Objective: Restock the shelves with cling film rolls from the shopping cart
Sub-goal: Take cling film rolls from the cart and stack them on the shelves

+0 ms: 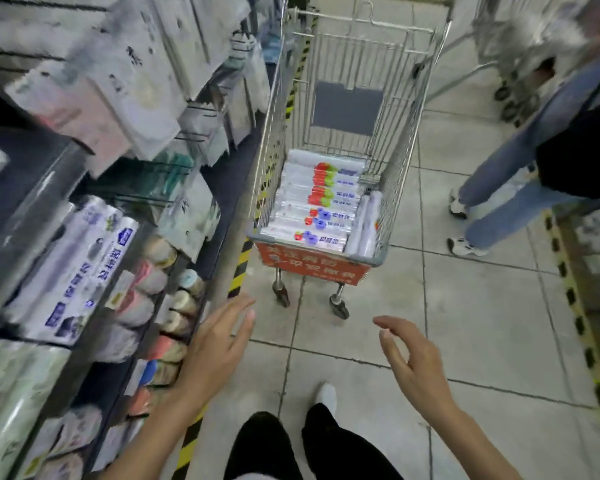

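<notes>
Wire mesh forms the shopping cart standing on the tiled floor just beside the shelves, and the cling film rolls lie stacked flat in its basket, with 2 plain rolls along their right side. Both hands are empty: the left hand is spread open near the shelf edge, the right hand is open with fingers loosely curled. Another person's legs stand right of the cart.

Blue print on cling film rolls, white characters on cart's red sign, all illegible
</notes>
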Available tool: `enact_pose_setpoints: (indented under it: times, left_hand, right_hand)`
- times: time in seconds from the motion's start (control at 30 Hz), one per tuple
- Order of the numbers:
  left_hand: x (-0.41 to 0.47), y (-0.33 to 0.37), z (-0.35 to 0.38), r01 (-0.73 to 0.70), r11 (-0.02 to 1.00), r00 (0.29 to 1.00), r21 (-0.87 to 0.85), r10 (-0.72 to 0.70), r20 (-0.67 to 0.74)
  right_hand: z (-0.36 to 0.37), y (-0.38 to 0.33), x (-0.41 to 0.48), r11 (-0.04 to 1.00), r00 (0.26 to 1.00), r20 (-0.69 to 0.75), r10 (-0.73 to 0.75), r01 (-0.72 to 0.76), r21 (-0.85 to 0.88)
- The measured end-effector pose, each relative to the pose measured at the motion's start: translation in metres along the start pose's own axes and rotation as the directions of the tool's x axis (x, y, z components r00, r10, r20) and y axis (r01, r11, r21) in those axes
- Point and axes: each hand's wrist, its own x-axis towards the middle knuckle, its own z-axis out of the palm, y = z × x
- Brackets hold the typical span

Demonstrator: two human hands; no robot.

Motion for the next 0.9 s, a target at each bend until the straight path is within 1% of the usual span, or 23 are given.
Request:
enact_pose_setpoints:
  times: [0.13,0.23,0.3,0.4,0.5,0.57,0.73,0.83,0.9]
  left_hand:
    - [0.079,0.015,0.022,-0.057,0.998,0.997,0.028,0.055,0.049]
    - [0.140,0.014,0.036,-0.100,0.995,0.994,0.028,0.099,0.056]
    - [0.185,0.008,0.048,-0.122,0.992,0.991,0.023,0.120,0.065]
    - [0.256,-0.005,0.068,-0.118,0.992,0.987,0.031,0.114,0.116]
    - [0.329,-0.019,0.094,-0.104,0.992,0.975,0.077,0.087,0.203]
    - [0.377,-0.032,0.116,-0.106,0.988,0.964,0.114,0.074,0.255]
    - [0.488,-0.074,0.193,-0.143,0.968,0.958,0.207,0.083,0.275]
    - [0.531,-0.114,0.244,-0.157,0.953,0.933,0.259,0.057,0.356]
    - [0.548,-0.140,0.273,-0.148,0.942,0.916,0.300,0.016,0.401]
  right_hand:
    - [-0.015,0.021,0.081,1.000,1.000,0.012,-0.014,0.014,-0.023]
    - [-0.013,0.039,0.144,1.000,1.000,-0.004,-0.016,0.016,-0.021]
    - [-0.007,0.050,0.192,0.999,1.000,0.009,-0.012,0.012,-0.030]
    - [0.004,0.063,0.265,1.000,1.000,0.012,0.010,-0.009,-0.029]
    - [0.019,0.075,0.344,0.998,0.999,-0.001,0.033,-0.033,-0.058]
    - [0.034,0.091,0.399,0.994,0.997,0.028,0.067,-0.064,-0.085]
    - [0.087,0.153,0.538,0.969,0.982,0.139,0.130,-0.096,-0.228]
    - [0.129,0.194,0.611,0.937,0.963,0.235,0.135,-0.047,-0.347]
    - [0.156,0.219,0.652,0.897,0.949,0.274,0.154,-0.018,-0.441]
